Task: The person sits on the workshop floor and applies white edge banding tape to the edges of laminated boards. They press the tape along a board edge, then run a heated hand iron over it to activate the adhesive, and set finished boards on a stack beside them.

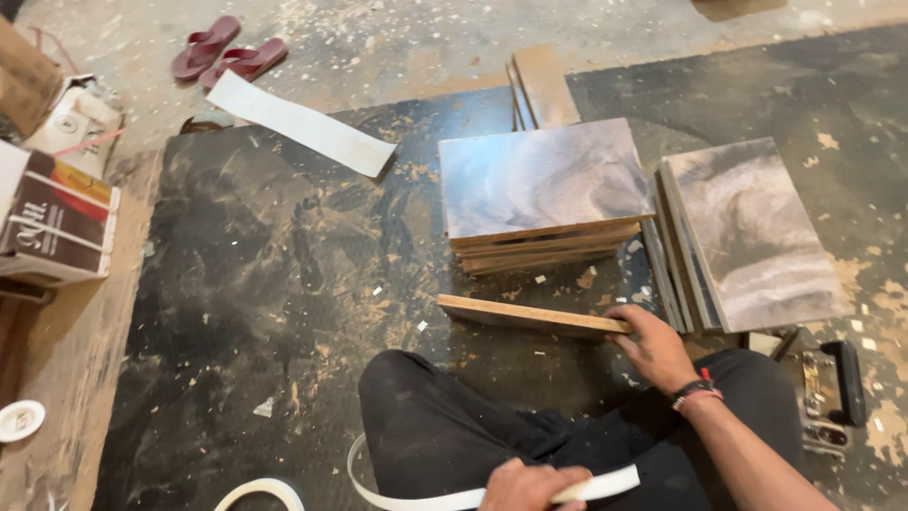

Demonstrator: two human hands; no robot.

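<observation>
Seated on the dusty black floor mat [236, 284], your right hand [653, 345] pinches a plywood strip [530, 315] standing on edge before the panel stack [539, 189]; your left hand [530, 487] clasps white edge banding [416, 492]. The strip could tip; sawdust may foul the banding.

Right hand [653, 345] outstretched, left hand [530, 487] in closed grip

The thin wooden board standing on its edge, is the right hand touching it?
Yes, the right hand grips one end of the thin wooden board on the dark floor mat.
</observation>
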